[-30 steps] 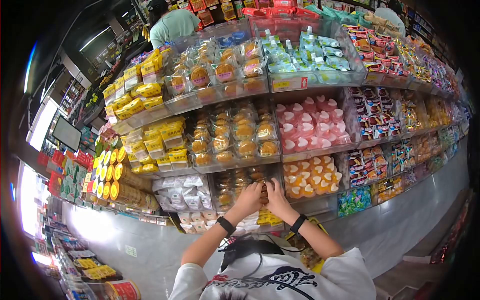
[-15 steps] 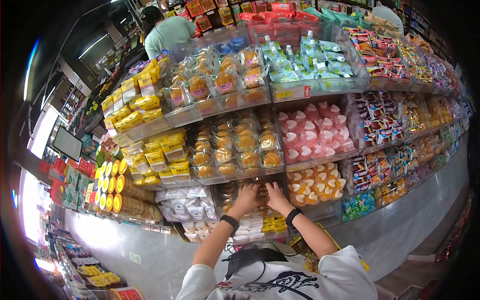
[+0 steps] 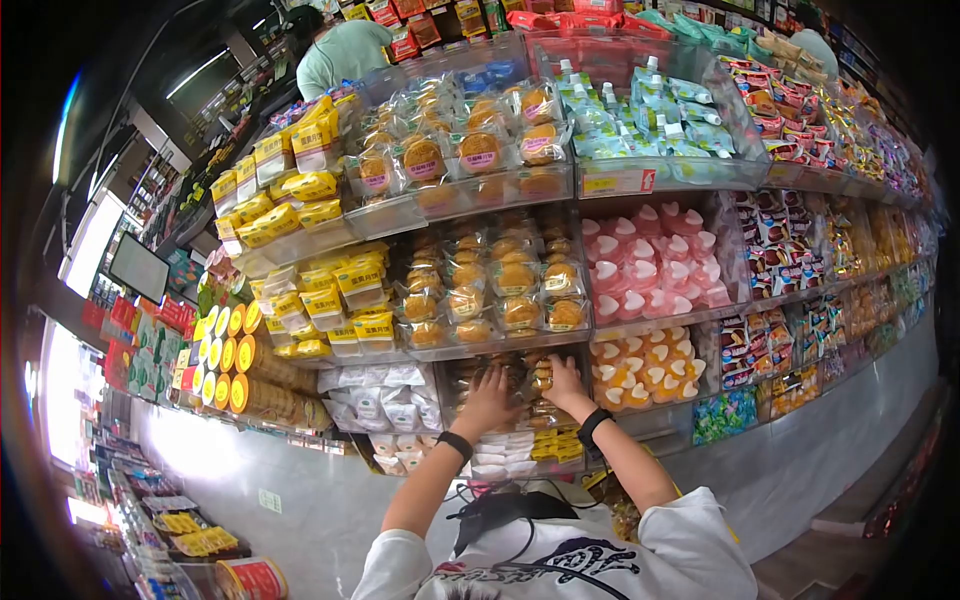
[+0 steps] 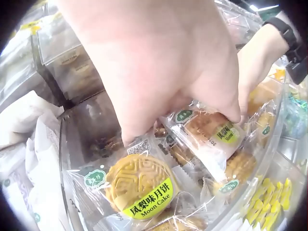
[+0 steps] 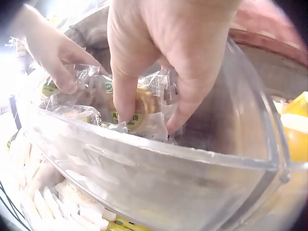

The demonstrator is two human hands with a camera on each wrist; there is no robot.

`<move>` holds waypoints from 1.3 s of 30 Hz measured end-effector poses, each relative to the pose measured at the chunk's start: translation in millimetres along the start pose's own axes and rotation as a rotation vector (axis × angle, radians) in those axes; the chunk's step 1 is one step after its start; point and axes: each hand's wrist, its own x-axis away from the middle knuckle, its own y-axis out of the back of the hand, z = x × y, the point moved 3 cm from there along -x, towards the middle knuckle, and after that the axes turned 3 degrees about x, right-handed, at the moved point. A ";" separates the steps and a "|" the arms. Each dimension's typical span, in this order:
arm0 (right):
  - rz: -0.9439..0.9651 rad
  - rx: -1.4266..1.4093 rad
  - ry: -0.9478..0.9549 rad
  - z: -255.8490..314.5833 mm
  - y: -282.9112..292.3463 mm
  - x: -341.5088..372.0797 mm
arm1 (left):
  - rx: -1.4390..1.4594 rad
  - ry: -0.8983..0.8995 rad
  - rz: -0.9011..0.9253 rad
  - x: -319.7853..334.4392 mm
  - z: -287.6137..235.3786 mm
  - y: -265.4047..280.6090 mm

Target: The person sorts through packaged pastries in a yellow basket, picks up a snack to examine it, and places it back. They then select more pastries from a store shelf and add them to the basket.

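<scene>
My left hand (image 3: 488,402) reaches into a clear bin of individually wrapped mooncakes, its fingers spread over the packs in the head view. In the left wrist view, this hand (image 4: 168,62) lies over a tilted mooncake pack (image 4: 207,130), the thumb at the pack's upper edge. Below it a round golden mooncake (image 4: 142,185) with a yellow-green label lies face up. My right hand (image 3: 568,388) is in the same bin, farther right. In the right wrist view, the right hand (image 5: 168,43) grips a wrapped mooncake (image 5: 144,103) standing on edge between thumb and fingers.
The bin's clear front wall (image 5: 159,168) rises before my hands. White-wrapped packs (image 3: 385,398) fill the bin to the left; orange cups with heart shapes (image 3: 648,370) fill the one to the right. More mooncakes (image 3: 490,290) sit on the shelf above.
My hands have moved apart within the bin, the left with its fingers more spread. The head view has shifted slightly, so the shelves appear farther right.
</scene>
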 end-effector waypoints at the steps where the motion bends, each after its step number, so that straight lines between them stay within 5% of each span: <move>1: -0.029 0.008 0.008 0.5 0.1 0.3 | -0.013 0.007 0.011 1.7 -1.9 1.0; 17: 0.157 -0.032 0.159 13.9 1.8 5.7 | -0.113 -0.004 0.108 0.9 -6.7 7.3; 20: -0.014 -0.126 0.383 -0.6 -3.8 4.9 | -0.132 0.003 0.111 0.3 -2.1 3.7; 24: -0.094 -0.106 0.127 10.8 14.5 23.6 | -0.106 0.007 0.097 1.7 -0.3 5.8; 27: 0.131 -0.155 0.026 6.6 7.5 15.0 | -0.105 -0.041 -0.021 4.4 2.1 5.9; 33: -0.028 -0.165 0.130 4.3 -8.6 4.4 | -0.142 -0.088 -0.012 7.0 -0.7 5.6; 36: 0.108 -0.253 0.106 -2.2 1.3 -6.8 | -0.141 -0.070 0.020 7.7 -3.5 8.7; 39: -0.106 -0.123 -0.010 19.0 33.1 0.8 | -0.087 -0.067 -0.023 14.7 -2.9 18.3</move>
